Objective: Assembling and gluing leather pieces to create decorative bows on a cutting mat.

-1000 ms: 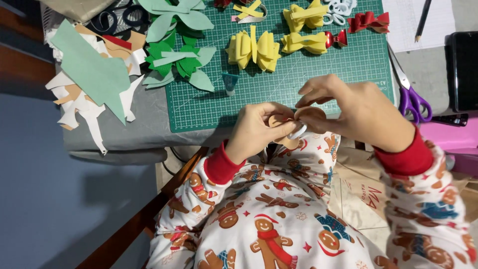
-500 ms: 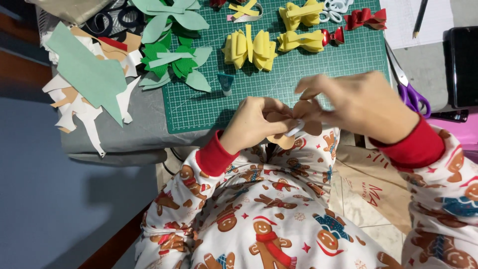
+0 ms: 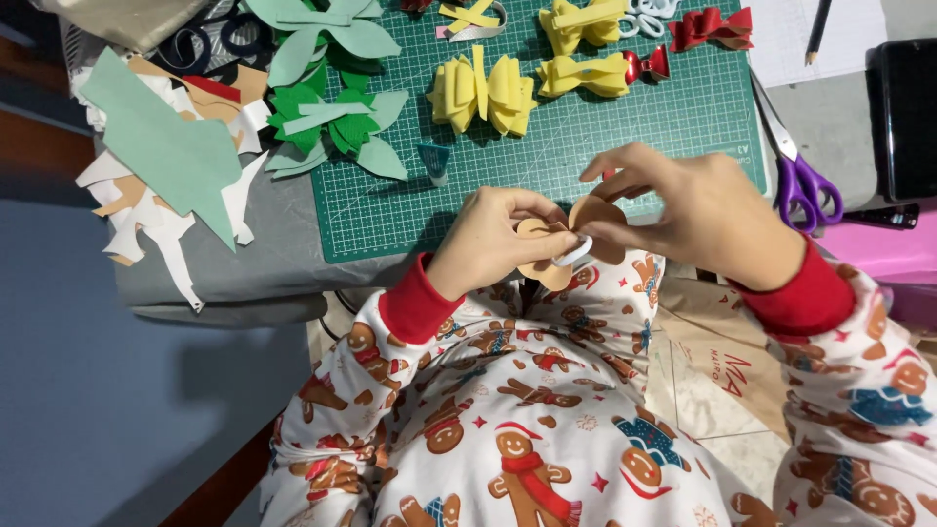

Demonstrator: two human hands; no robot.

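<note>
Nearest the camera, patterned sleeves with red cuffs, cropped by the lower and right edges. Just beyond them, below the near edge of the green mat [image 3: 625,146] and clear of it: tan bow [image 3: 571,239], pinched from both sides. Left hand [image 3: 488,244] clenched on the bow's left lobe, thumb on top; fingers beneath hidden. Right hand [image 3: 698,210] grasping the right lobe, fingertips curled over it; palm side out of sight. White band [image 3: 574,256] looped at the bow's waist, partly covered by fingertips; hard to tell how far round it runs.

On the mat, left of centre: small teal scrap [image 3: 434,161], shape unclear. Further up: yellow bow [image 3: 485,93], folded loops upright. Past that, near the mat's far edge: two more yellow bows [image 3: 581,49], a red bow [image 3: 712,26], and white rings [image 3: 649,15] cut off by the top border.

Left of the mat, overlapping its corner: green foam leaves [image 3: 327,107], stacked, lower layers concealed. Further left: paper offcuts [image 3: 166,166] in pale green, white and tan, hanging over the table edge.

Right of the mat: purple scissors [image 3: 800,176], blades touching the mat's edge. Beyond: black box [image 3: 903,107], cropped at right; pencil [image 3: 818,29], upper end cut off.
</note>
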